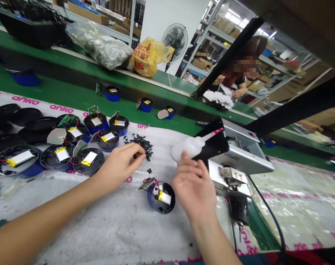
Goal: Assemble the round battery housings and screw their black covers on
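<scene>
My left hand [123, 162] reaches to a small pile of black plastic bits [141, 141] on the white foam sheet [114, 224]; its fingers are pinched at the pile's edge, and what they hold is too small to make out. My right hand [193, 184] is closed round the base of a white squeeze bottle [188, 147] with a pink nozzle that points up and right. Between both hands lies a round black and blue housing [161, 197] holding a silver battery with yellow tape and a small circuit board.
Several similar round housings [87, 140] with batteries sit in a cluster at the left. A grey metal machine [239, 154] with a black cable stands at the right. A green conveyor [81, 97] carries more housings. Another person works beyond it at the far right.
</scene>
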### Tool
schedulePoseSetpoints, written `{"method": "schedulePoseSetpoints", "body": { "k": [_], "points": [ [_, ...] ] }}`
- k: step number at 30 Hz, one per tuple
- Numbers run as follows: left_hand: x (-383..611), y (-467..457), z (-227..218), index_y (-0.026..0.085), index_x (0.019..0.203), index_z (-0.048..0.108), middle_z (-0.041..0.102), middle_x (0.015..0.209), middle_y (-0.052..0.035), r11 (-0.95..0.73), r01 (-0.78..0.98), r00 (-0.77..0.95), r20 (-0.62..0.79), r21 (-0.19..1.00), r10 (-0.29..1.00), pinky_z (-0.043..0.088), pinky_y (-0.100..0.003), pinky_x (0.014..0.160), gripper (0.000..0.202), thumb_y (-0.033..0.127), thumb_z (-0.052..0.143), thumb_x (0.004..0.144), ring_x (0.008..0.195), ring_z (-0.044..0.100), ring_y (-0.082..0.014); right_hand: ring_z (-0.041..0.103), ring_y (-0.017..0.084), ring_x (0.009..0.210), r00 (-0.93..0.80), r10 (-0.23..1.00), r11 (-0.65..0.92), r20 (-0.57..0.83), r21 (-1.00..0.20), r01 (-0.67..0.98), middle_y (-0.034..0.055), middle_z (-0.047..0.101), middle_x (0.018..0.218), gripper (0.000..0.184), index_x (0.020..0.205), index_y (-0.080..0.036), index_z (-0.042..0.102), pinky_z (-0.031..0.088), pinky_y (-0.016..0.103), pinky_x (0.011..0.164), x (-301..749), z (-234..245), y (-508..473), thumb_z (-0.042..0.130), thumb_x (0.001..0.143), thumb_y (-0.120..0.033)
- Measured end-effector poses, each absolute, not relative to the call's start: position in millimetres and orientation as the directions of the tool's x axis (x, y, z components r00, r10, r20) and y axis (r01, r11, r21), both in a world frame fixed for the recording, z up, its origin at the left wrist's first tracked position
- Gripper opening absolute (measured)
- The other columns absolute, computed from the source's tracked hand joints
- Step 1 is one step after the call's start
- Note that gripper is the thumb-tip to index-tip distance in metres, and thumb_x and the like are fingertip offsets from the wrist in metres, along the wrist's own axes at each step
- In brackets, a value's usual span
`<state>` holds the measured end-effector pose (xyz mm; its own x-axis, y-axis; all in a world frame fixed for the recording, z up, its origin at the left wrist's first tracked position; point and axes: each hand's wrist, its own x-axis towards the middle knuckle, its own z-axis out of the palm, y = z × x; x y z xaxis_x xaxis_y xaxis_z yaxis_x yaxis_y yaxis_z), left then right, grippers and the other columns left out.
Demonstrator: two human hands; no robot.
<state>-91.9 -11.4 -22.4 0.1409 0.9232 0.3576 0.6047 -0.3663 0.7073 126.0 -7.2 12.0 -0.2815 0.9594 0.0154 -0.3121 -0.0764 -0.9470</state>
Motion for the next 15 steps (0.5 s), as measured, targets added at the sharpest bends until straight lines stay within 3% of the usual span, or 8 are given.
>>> {"method": "schedulePoseSetpoints", "body": {
  "k": [2, 3, 5, 7, 8, 9, 10, 15],
  "points": [
    [-91.9, -10.4, -19.7, 0.017, 0.087, 0.064, 0.072, 0.084, -0.0026, -0.323, 0.549, 0.118, 0.311, 0.770, 0.943, 0.056, -0.029, 0.068, 0.009, 0.019, 0.056, 0.092, 0.073, 0.068, -0.0163, 0.046, 0.013, 0.049, -0.344, 0.936, 0.001, 0.079, -0.975, -0.221, -0.0014, 0.049, 0.062, 0.046, 0.097, -0.022, 0.067, 0.045, 0.023, 0.043, 120.1, 21.7, -26.3, 0.033, 0.102, -0.053],
    [-91.8, -10.2, -17.9, 0.017, 0.087, 0.064, 0.073, 0.083, -0.0020, -0.304, 0.512, 0.116, 0.286, 0.804, 0.951, 0.057, -0.028, 0.068, 0.008, 0.020, 0.058, 0.091, 0.074, 0.070, -0.0161, 0.052, 0.016, 0.056, -0.388, 0.915, 0.056, 0.109, -0.988, -0.144, 0.0015, 0.056, 0.068, 0.040, 0.097, -0.022, 0.068, 0.050, 0.027, 0.049, 115.6, 26.8, -32.9, 0.043, 0.100, -0.053],
    [-91.5, -10.4, -13.8, 0.017, 0.090, 0.066, 0.075, 0.085, -0.0024, -0.235, 0.386, 0.108, 0.210, 0.892, 0.972, 0.059, -0.027, 0.071, 0.007, 0.022, 0.060, 0.089, 0.079, 0.072, -0.0169, 0.060, 0.026, 0.084, -0.508, 0.847, 0.277, 0.156, -0.946, 0.171, 0.0089, 0.066, 0.091, 0.020, 0.100, -0.021, 0.071, 0.055, 0.042, 0.073, 104.7, 35.7, -38.5, 0.068, 0.089, -0.038],
    [-91.2, -11.2, -10.1, 0.017, 0.092, 0.068, 0.075, 0.089, -0.0036, -0.141, 0.240, 0.083, 0.125, 0.960, 0.989, 0.059, -0.027, 0.073, 0.010, 0.022, 0.062, 0.087, 0.083, 0.072, -0.0177, 0.055, 0.035, 0.100, -0.671, 0.730, 0.563, 0.131, -0.671, 0.482, 0.0127, 0.065, 0.103, 0.016, 0.097, -0.019, 0.071, 0.050, 0.053, 0.084, 94.9, 41.4, -35.6, 0.075, 0.082, -0.021],
    [-91.1, -11.6, -8.7, 0.017, 0.093, 0.070, 0.075, 0.091, -0.0040, -0.105, 0.185, 0.065, 0.095, 0.977, 0.993, 0.059, -0.028, 0.074, 0.011, 0.022, 0.063, 0.086, 0.083, 0.072, -0.0178, 0.054, 0.035, 0.099, -0.741, 0.665, 0.676, 0.096, -0.501, 0.541, 0.0126, 0.065, 0.101, 0.009, 0.093, -0.018, 0.070, 0.050, 0.054, 0.083, 92.0, 43.2, -32.7, 0.073, 0.084, -0.017],
    [-91.1, -11.9, -7.7, 0.017, 0.092, 0.071, 0.074, 0.093, -0.0042, -0.087, 0.152, 0.046, 0.081, 0.985, 0.996, 0.059, -0.029, 0.074, 0.012, 0.022, 0.063, 0.085, 0.082, 0.071, -0.0174, 0.055, 0.033, 0.095, -0.782, 0.618, 0.739, 0.074, -0.393, 0.547, 0.0115, 0.064, 0.096, 0.002, 0.090, -0.018, 0.069, 0.051, 0.051, 0.080, 91.1, 44.5, -29.9, 0.068, 0.089, -0.016],
    [-91.2, -12.0, -7.1, 0.017, 0.091, 0.072, 0.073, 0.092, -0.0040, -0.087, 0.142, 0.034, 0.083, 0.986, 0.996, 0.058, -0.029, 0.072, 0.012, 0.022, 0.062, 0.085, 0.079, 0.070, -0.0167, 0.056, 0.030, 0.092, -0.798, 0.597, 0.759, 0.084, -0.379, 0.529, 0.0100, 0.063, 0.093, 0.006, 0.088, -0.018, 0.067, 0.052, 0.047, 0.077, 92.4, 45.7, -27.6, 0.064, 0.092, -0.016],
    [-92.0, -10.3, -8.5, 0.017, 0.082, 0.068, 0.068, 0.069, 0.0005, -0.003, 0.040, 0.083, 0.000, 0.999, 0.997, 0.054, -0.025, 0.062, 0.010, 0.024, 0.062, 0.085, 0.064, 0.064, -0.0137, 0.059, 0.014, 0.071, -0.585, 0.766, 0.619, 0.267, -0.555, 0.556, 0.0009, 0.062, 0.086, 0.008, 0.093, -0.023, 0.062, 0.051, 0.024, 0.063, 121.9, 48.6, -29.7, 0.057, 0.100, -0.025]
  ]
}}
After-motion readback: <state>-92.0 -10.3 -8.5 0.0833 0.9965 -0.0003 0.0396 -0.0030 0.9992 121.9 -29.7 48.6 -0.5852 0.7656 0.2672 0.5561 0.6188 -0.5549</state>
